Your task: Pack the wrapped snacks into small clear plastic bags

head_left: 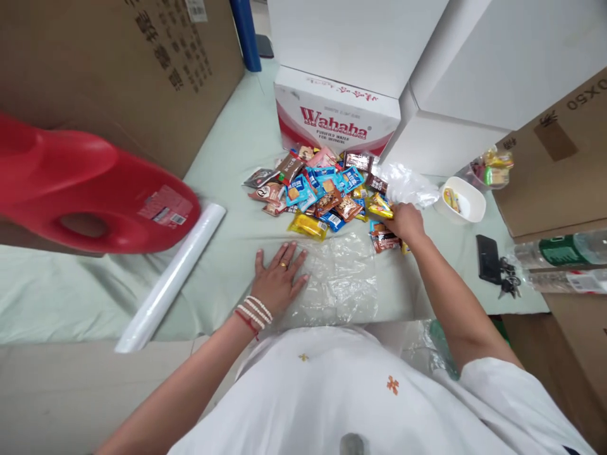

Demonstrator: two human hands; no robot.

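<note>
A heap of small wrapped snacks [327, 186] in blue, brown, yellow and pink lies on the pale green table cover [227, 164]. My left hand [279, 278] rests flat with fingers spread on the edge of a clear plastic bag [341, 278] lying in front of me. My right hand [404, 222] reaches into the right side of the heap, fingers curled around a yellow packet [379, 207], with brown packets just below it. Another crumpled clear bag [408, 183] lies just beyond that hand.
A red plastic jug [95, 189] lies at the left beside a white roll [171, 278]. A Wahaha carton [332, 114] and white boxes stand behind the heap. A white bowl [467, 199], black phone with keys [488, 259] and bottles [559, 249] sit at the right.
</note>
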